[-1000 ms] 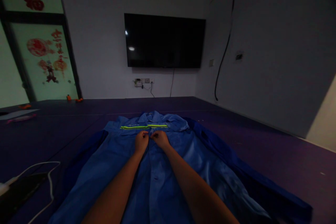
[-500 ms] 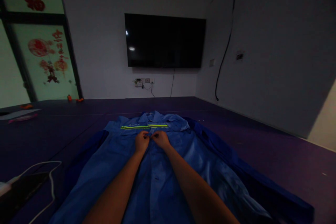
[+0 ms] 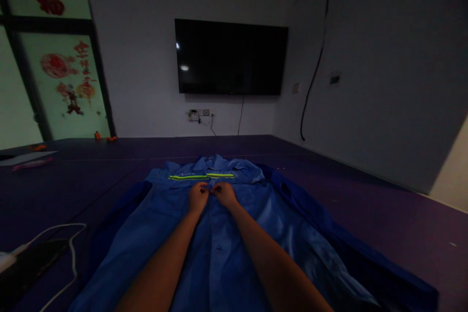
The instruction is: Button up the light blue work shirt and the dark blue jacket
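A blue work shirt (image 3: pixel 161 224) with yellow-green stripes across its chest lies spread out, collar away from me, darker blue sleeves out to both sides. My left hand (image 3: pixel 198 196) pinches the front placket just below the stripes. Close beside it, my right hand (image 3: pixel 224 194) grips the placket's other side with fingers bent together. Whether a button sits between the fingertips is too small and dark to make out. Farther down the placket, nearer me, a small buttonhole or button (image 3: pixel 218 248) shows.
The shirt lies on a purple floor (image 3: pixel 351 190). At the lower left are a dark flat object (image 3: pixel 36 263) and a white cable (image 3: pixel 73 253). A television (image 3: pixel 231 57) hangs on the far wall. Small orange things (image 3: pixel 97 135) lie near the glass door (image 3: pixel 58 83).
Both hands stay at the same spot on the placket, with hardly any finger movement visible. The whole view has shifted very slightly.
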Tool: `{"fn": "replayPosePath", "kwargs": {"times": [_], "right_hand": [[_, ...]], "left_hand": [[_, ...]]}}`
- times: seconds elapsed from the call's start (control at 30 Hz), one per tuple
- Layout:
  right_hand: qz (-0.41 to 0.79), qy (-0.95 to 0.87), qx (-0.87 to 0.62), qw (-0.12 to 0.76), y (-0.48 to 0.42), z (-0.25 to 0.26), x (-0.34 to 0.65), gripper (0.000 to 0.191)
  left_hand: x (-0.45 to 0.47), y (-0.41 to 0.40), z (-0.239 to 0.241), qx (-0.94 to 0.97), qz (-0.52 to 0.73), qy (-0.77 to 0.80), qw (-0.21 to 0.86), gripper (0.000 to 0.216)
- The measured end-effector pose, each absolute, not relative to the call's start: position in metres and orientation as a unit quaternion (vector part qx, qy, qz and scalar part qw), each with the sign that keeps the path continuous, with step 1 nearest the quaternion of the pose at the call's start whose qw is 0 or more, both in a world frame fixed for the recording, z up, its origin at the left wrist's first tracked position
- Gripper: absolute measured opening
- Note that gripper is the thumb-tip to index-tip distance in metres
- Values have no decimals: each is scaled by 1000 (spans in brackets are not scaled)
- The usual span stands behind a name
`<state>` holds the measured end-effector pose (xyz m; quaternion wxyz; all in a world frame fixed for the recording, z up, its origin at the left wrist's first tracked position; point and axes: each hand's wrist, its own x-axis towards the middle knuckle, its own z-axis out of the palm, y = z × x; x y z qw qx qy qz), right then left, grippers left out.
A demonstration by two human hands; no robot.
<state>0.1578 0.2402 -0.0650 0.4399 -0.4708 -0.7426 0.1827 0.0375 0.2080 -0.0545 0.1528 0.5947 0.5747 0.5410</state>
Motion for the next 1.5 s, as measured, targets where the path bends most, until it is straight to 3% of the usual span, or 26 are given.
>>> {"fn": "replayPosePath", "kwargs": {"times": [0.33, 0.87, 1.5], "right_hand": [[179, -744, -472, 438, 241, -66, 157, 9], [169, -748, -463, 444, 245, -69, 158, 4], [168, -751, -463, 440, 239, -64, 158, 11]], "left_hand": [[38, 208, -55, 603, 523, 587, 133, 18], [35, 214, -63, 541, 601, 533, 248, 26], [36, 213, -60, 551, 591, 544, 227, 23]]}}
